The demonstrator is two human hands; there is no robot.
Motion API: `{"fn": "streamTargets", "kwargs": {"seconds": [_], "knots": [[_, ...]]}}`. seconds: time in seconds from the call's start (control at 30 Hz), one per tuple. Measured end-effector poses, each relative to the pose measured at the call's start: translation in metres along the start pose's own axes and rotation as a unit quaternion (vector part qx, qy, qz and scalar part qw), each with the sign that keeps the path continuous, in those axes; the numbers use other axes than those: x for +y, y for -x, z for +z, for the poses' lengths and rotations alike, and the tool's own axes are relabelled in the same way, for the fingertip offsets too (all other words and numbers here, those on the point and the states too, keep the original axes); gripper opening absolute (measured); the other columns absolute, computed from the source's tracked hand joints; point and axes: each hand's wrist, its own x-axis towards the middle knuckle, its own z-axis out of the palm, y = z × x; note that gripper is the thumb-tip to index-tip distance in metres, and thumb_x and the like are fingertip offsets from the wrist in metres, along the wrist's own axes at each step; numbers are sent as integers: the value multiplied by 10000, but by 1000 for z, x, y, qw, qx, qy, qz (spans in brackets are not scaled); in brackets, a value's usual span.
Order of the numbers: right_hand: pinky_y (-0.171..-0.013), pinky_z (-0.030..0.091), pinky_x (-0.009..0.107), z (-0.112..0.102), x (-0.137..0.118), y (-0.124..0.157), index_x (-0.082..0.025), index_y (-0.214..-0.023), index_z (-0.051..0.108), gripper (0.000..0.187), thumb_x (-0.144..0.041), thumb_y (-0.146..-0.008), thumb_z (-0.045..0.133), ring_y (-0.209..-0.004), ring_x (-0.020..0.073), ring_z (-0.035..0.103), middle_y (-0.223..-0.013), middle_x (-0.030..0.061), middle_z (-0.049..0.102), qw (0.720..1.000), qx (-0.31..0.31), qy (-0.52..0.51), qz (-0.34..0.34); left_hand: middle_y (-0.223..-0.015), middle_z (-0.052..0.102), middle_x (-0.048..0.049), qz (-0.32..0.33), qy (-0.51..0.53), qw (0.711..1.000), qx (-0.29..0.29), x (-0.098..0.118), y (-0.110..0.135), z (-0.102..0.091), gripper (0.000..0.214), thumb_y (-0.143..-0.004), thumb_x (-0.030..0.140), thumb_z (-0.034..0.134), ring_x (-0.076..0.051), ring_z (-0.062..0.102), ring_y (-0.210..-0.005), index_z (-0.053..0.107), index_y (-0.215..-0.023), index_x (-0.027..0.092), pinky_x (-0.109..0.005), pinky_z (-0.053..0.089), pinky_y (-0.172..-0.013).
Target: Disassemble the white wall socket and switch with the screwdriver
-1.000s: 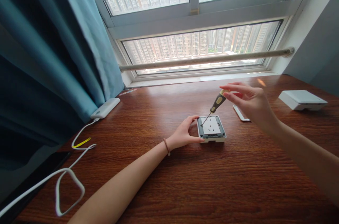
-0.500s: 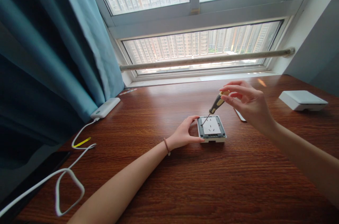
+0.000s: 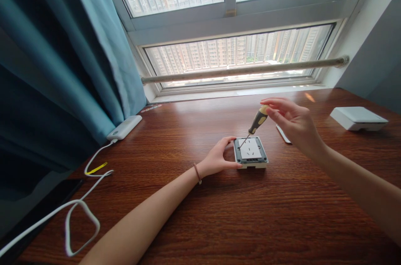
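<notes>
A white wall socket [image 3: 250, 149] with a grey inner frame lies face up on the wooden table. My left hand [image 3: 220, 157] grips it from the left side, thumb at the near corner and fingers at the far corner. In my right hand [image 3: 290, 118] is a screwdriver [image 3: 258, 121] with a dark grey and yellow handle, held by the fingers at its top end. The shaft slants down to the left, and its tip is at the screw hole on the left side of the socket's frame.
A flat white piece [image 3: 283, 134] lies partly behind my right hand. Farther right sits another white box-shaped unit [image 3: 359, 118]. At the left, a white power strip [image 3: 124, 127] trails a white cable [image 3: 82, 202] with a yellow tie [image 3: 97, 168]. Curtain and window border the table.
My right hand's fingers have shifted and straightened around the top of the screwdriver handle, which leans slightly differently. The left hand and the socket stay put.
</notes>
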Motion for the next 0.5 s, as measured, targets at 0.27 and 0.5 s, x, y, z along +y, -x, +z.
{"fn": "streamTargets", "kwargs": {"seconds": [0.27,0.5], "knots": [[-776,525,384,-5,4,-2,-222,-1010,653,265,-305,-760,618,-810,186,637,-931,48,681,1000,9,19,19,-1280,450,-101,1,11,1000,4,-1,0,1,771,-559,310,775,-258,418,-1205,407,-1228,208,-412,284,-1061],[-920,479,390,-6,-9,-3,-232,-1012,654,242,-227,-782,578,-970,191,612,-1034,44,666,996,-53,-51,41,-1291,441,-102,2,2,1000,0,-3,0,0,776,-563,324,771,-262,411,-1211,401,-1235,207,-418,274,-1064]]}}
